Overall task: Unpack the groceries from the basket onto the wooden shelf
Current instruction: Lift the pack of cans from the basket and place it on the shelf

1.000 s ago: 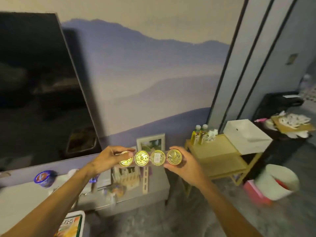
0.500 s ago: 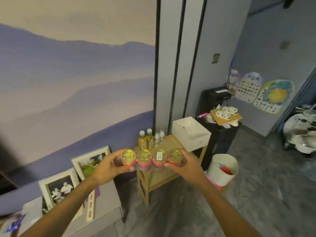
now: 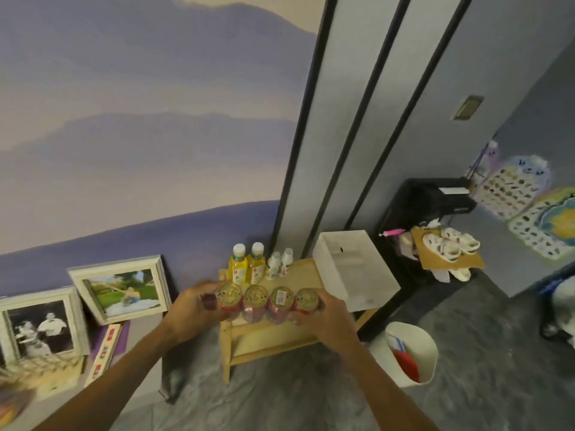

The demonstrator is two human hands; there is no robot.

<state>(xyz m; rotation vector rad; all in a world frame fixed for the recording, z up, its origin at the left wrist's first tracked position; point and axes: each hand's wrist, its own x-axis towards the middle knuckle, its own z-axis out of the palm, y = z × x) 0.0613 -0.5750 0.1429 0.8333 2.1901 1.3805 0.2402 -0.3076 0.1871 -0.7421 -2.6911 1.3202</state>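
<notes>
While both hands clasp its ends, the can pack (image 3: 268, 303) spans between left hand (image 3: 193, 309) and right hand (image 3: 329, 318), above the wooden shelf (image 3: 305, 275).

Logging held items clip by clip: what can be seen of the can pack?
The can pack is four cans in a row with gold metallic tops and pink-red sides, apparently bound in clear film. The third top from the left bears a white sticker. It is upright, tops toward the camera. The left hand grips its left end, the right hand its right end, over the front of the shelf; contact with it cannot be told.
</notes>
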